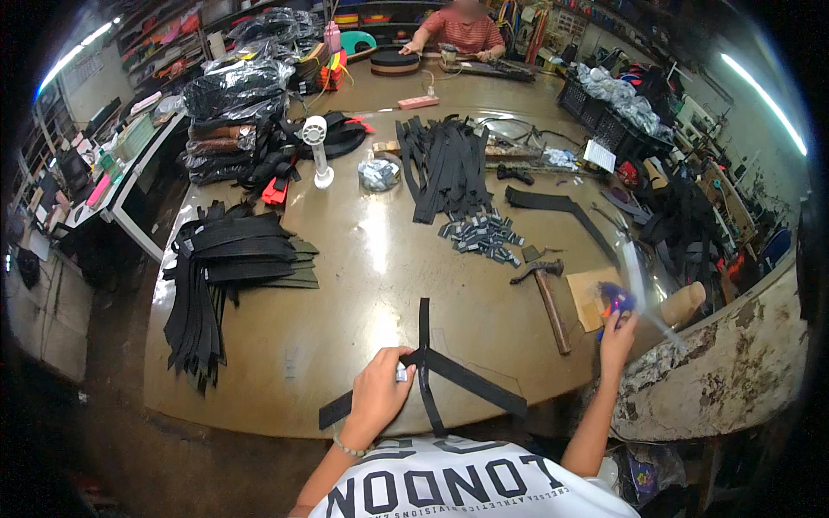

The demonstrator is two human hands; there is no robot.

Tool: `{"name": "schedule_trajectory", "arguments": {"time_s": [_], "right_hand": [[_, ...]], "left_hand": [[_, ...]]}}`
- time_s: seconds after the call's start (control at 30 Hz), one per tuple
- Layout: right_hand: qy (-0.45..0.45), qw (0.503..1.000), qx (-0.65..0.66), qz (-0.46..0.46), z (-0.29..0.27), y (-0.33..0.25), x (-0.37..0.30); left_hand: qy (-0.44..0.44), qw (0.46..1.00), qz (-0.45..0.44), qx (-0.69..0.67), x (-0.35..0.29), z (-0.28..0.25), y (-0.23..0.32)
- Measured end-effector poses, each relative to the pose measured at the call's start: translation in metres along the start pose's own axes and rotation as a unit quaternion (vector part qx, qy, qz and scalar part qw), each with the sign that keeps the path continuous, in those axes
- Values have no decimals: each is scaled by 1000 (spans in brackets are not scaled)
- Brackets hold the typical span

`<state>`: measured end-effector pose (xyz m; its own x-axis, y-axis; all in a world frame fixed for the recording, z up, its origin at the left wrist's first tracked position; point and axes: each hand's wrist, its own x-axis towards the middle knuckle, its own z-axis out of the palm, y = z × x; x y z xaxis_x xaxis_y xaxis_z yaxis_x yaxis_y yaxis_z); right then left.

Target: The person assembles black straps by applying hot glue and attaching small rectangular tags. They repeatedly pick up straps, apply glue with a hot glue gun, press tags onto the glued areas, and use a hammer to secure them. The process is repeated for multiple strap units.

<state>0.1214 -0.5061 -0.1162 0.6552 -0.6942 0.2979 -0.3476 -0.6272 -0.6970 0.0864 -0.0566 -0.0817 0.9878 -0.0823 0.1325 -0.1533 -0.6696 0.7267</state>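
Observation:
My left hand (380, 393) is closed on black webbing straps (475, 382) where they meet near the front edge of the table. One strap end points away from me, and others angle out to the sides and toward my shirt. A small pale tag (401, 372) shows at the fingers of this hand. Over on the right, my right hand (617, 337) grips a blue-purple glue gun (615, 298) with an orange part, partly blurred. It is above a piece of brown cardboard (589, 293). A hammer (547, 302) lies just left of the cardboard.
Small grey tags (482, 237) lie in a pile beyond my hands, below a heap of black straps (445, 164). More straps (233, 259) are stacked at left. A white fan (319, 151) stands near a clear tub (378, 173). Across the table sits a person (458, 34).

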Motion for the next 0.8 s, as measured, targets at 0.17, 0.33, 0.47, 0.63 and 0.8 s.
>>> {"name": "schedule_trajectory", "arguments": {"time_s": [0.17, 0.33, 0.47, 0.63, 0.8], "right_hand": [[82, 996, -15, -45, -4, -18, 17], [74, 989, -86, -98, -9, -25, 8], [-30, 978, -176, -104, -18, -56, -4], [-193, 954, 165, -157, -27, -131, -57], [-491, 828, 151, -223, 0, -181, -115]], "left_hand": [[23, 996, -62, -58, 2, -1, -7], [39, 998, -49, -9, 0, -2, -7], [33, 999, -19, 20, -2, -3, -4], [52, 998, -32, -2, -3, 1, -4], [66, 998, -12, -6, -5, 3, -9]]}}
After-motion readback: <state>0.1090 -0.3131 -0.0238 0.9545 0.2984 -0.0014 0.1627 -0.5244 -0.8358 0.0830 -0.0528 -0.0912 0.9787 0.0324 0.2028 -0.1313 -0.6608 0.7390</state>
